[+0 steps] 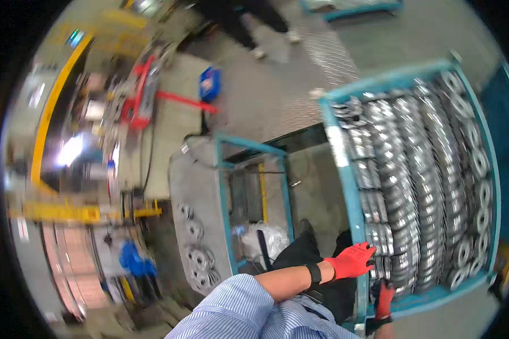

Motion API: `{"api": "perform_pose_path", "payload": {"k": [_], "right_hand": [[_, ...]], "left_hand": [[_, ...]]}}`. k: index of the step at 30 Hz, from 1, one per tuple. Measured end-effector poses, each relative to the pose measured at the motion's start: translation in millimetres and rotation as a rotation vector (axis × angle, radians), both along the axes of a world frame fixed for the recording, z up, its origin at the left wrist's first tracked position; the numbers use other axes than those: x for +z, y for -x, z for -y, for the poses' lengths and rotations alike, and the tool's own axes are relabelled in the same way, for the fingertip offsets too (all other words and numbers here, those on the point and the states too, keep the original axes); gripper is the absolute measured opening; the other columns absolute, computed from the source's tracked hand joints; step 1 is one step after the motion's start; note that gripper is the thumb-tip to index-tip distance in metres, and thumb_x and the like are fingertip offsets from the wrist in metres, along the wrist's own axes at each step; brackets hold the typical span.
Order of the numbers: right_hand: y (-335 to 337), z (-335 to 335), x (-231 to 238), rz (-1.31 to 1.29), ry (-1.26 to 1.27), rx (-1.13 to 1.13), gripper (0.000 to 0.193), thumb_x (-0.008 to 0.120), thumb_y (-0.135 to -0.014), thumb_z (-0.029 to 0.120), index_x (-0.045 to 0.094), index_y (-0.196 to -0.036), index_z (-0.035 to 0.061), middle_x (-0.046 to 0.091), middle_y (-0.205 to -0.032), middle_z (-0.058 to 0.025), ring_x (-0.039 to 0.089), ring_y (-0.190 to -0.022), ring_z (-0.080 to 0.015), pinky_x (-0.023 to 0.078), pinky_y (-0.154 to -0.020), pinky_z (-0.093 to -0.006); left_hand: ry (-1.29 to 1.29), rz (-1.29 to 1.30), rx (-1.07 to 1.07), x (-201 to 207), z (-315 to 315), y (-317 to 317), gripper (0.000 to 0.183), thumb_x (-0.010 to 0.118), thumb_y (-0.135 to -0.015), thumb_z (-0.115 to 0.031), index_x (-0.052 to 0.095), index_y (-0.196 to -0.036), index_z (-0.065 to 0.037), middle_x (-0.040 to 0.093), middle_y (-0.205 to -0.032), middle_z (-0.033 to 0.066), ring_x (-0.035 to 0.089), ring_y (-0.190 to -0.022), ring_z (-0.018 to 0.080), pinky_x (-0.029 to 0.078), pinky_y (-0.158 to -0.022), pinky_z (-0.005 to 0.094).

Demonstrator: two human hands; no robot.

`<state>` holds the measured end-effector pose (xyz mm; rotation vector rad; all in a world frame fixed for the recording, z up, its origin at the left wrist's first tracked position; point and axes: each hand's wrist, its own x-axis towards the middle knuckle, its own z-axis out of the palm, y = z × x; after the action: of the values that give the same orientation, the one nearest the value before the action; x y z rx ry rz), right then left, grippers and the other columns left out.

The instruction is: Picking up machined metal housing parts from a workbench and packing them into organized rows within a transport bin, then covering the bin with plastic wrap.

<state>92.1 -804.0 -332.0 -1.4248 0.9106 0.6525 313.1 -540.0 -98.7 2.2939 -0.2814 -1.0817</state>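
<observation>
A teal metal bin at the right holds rows of shiny ring-shaped metal parts, stacked closely on edge. My left hand, in a red glove, reaches over the bin's left side by the nearest row. Its fingers are spread, with the tips next to the metal parts, and I see nothing held. My right hand, in a red and dark glove, reaches into the near left corner of the bin, close to the end of that row. Its fingers are dark and blurred, so any grip there is hidden.
Left of my legs stands a grey table bearing several loose metal rings. A teal frame adjoins it, with a clear plastic bag inside. A blue box and red machine arm are farther off. Another person's legs show at the top.
</observation>
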Motion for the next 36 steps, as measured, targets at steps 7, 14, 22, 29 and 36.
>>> {"api": "perform_pose_path", "payload": {"k": [7,14,22,29,36], "right_hand": [[-166.0,-113.1,179.6,0.521,0.400,0.659,0.039,0.056,-0.086,0.007,0.052,-0.123,-0.0033,0.060,-0.117,-0.0187,0.056,-0.108,-0.0273,0.040,-0.096,-0.0352],[-202.9,-310.4,254.6,0.777,0.259,1.152,0.039,0.062,-0.087,0.014,0.053,-0.122,0.0000,0.065,-0.102,-0.0153,0.061,-0.093,-0.0210,0.047,-0.083,-0.0311],[-49.0,-587.1,289.3,0.739,-0.200,1.682,0.047,0.063,-0.085,0.025,0.053,-0.123,0.0000,0.060,-0.118,-0.0180,0.058,-0.109,-0.0281,0.044,-0.093,-0.0348],[45.8,-715.9,268.5,0.848,0.014,1.891,0.071,0.068,-0.077,0.044,0.048,-0.127,-0.0018,0.048,-0.128,-0.0261,0.045,-0.120,-0.0379,0.040,-0.098,-0.0414],[67.6,-755.8,255.1,0.948,0.447,1.997,0.063,0.062,-0.072,0.044,0.050,-0.118,0.0020,0.057,-0.110,-0.0239,0.057,-0.101,-0.0378,0.048,-0.085,-0.0472]], "left_hand": [[-0.020,0.387,0.859,70.9,-157.9,56.0,0.064,0.061,-0.084,-0.039,0.042,-0.134,-0.005,0.049,-0.124,0.0230,0.048,-0.115,0.0386,0.040,-0.097,0.0425],[-0.051,0.624,1.412,173.2,-319.3,232.4,0.055,0.064,-0.084,-0.031,0.047,-0.130,-0.007,0.053,-0.118,0.0172,0.056,-0.105,0.0308,0.046,-0.087,0.0374],[-0.655,0.688,2.482,103.5,-355.2,467.3,0.064,0.078,-0.072,-0.024,0.050,-0.122,0.002,0.057,-0.112,0.0152,0.053,-0.106,0.0252,0.044,-0.090,0.0358],[0.470,0.819,2.676,18.3,-391.1,505.7,0.049,0.078,-0.070,-0.016,0.058,-0.110,0.004,0.065,-0.101,0.0113,0.060,-0.090,0.0203,0.048,-0.079,0.0310],[0.706,0.709,2.896,-23.1,-397.8,495.9,0.054,0.075,-0.071,-0.021,0.058,-0.114,0.007,0.065,-0.105,0.0156,0.062,-0.090,0.0239,0.050,-0.079,0.0342]]}}
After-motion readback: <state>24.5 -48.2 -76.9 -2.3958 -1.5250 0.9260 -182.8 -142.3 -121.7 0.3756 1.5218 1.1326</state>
